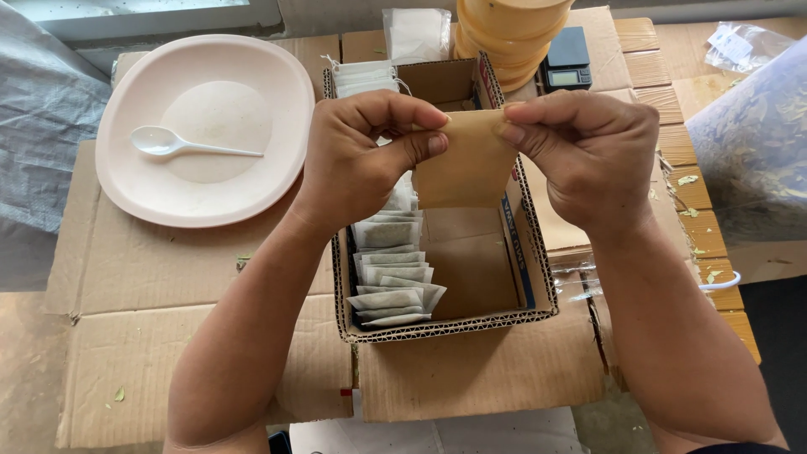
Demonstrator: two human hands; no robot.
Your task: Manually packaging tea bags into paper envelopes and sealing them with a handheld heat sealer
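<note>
Both hands hold a small brown paper pouch (464,168) by its top edge, above an open cardboard box (471,324). My left hand (366,155) pinches the pouch's upper left corner between thumb and fingers. My right hand (588,151) pinches the upper right corner. Inside the box, along its left side, stands a row of several white filter tea bags (391,273). The right half of the box floor is bare cardboard.
A pale pink plate (277,84) with a white plastic spoon (172,143) lies at the left on flattened cardboard. A stack of tan round lids (508,34), a small black scale (567,59) and white bags (416,34) sit behind. A clear bag of dried leaves (752,143) is at the right.
</note>
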